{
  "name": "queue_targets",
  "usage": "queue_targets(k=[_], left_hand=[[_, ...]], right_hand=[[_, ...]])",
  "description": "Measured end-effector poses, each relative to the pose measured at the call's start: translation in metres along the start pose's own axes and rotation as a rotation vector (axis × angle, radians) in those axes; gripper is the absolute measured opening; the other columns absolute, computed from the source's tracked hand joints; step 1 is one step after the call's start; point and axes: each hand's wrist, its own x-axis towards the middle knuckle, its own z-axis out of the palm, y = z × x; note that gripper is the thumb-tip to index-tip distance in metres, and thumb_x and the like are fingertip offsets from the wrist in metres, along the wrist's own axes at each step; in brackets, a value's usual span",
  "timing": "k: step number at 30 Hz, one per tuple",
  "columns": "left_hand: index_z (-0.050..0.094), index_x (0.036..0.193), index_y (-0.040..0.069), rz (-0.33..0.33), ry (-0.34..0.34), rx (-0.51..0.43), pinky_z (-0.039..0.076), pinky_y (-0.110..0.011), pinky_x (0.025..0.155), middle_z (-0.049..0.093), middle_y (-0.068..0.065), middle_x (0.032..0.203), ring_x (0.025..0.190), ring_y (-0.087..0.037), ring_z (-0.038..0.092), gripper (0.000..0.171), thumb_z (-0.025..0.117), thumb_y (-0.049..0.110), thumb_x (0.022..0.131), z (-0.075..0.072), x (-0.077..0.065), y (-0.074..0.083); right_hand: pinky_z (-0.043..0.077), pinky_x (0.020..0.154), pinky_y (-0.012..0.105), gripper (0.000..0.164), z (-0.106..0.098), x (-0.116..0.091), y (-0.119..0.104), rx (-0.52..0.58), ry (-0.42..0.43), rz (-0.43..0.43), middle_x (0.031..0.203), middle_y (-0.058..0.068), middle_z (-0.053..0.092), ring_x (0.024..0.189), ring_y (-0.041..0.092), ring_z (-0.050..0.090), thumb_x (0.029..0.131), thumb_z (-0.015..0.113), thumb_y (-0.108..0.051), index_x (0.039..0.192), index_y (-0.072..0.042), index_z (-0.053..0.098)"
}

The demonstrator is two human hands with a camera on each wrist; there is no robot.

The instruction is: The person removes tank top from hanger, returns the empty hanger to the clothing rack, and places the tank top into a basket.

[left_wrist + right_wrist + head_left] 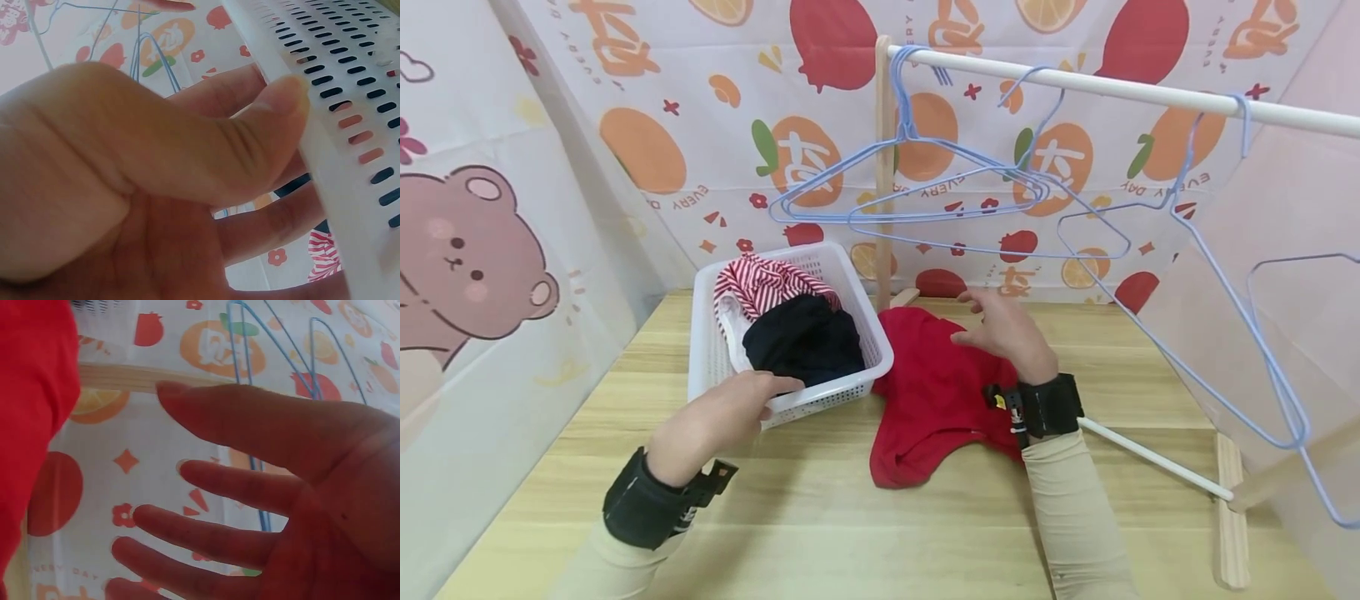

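My left hand (722, 418) grips the near rim of a white perforated plastic basket (878, 358). In the left wrist view the thumb (275, 119) lies on the basket's outer wall and the other fingers reach over the rim. Inside the basket are a black cloth (805, 340) and a red-and-white striped cloth (767, 282), with some white fabric beside them. To its right a crumpled red garment (917, 392) is spread on the table. Over that garment hovers my right hand (1011, 333), its fingers apart and holding nothing; the right wrist view shows the palm bare.
A rack with a white rail (1120, 86) and wooden post (884, 167) stands behind and to the right. Several blue wire hangers (910, 142) hang from it, one reaching low at the right (1262, 350). A white lower bar (1157, 461) crosses the wooden table (850, 542).
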Motion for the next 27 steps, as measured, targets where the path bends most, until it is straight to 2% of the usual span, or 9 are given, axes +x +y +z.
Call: queue_targets(k=[10, 20, 27], left_hand=[[0.066, 0.132, 0.003, 0.004, -0.004, 0.010, 0.060, -0.049, 0.089, 0.072, -0.018, 0.117, 0.087, -0.022, 0.062, 0.052, 0.070, -0.017, 0.084, 0.000, 0.003, 0.000], [0.066, 0.132, 0.002, 0.002, -0.005, 0.004, 0.060, -0.049, 0.089, 0.072, -0.019, 0.118, 0.087, -0.023, 0.062, 0.052, 0.068, -0.018, 0.084, 0.000, 0.004, 0.002], [0.065, 0.134, 0.004, -0.024, -0.023, -0.003, 0.060, -0.048, 0.089, 0.071, -0.019, 0.118, 0.088, -0.023, 0.061, 0.052, 0.069, -0.016, 0.086, 0.000, 0.004, 0.001]], right_hand=[[0.053, 0.105, 0.052, 0.073, 0.018, 0.015, 0.000, -0.015, -0.056, -0.027, 0.144, 0.020, 0.058, 0.129, 0.038, 0.056, 0.083, 0.085, -0.021, 0.147, -0.007, 0.053], [0.045, 0.114, 0.054, 0.080, 0.031, 0.024, 0.008, -0.031, -0.093, -0.064, 0.152, 0.019, 0.052, 0.139, 0.038, 0.049, 0.081, 0.087, -0.017, 0.150, -0.005, 0.050], [0.050, 0.110, 0.053, 0.090, 0.040, 0.030, 0.011, -0.073, -0.167, -0.117, 0.150, 0.017, 0.053, 0.135, 0.036, 0.051, 0.078, 0.090, -0.022, 0.155, -0.012, 0.045]])
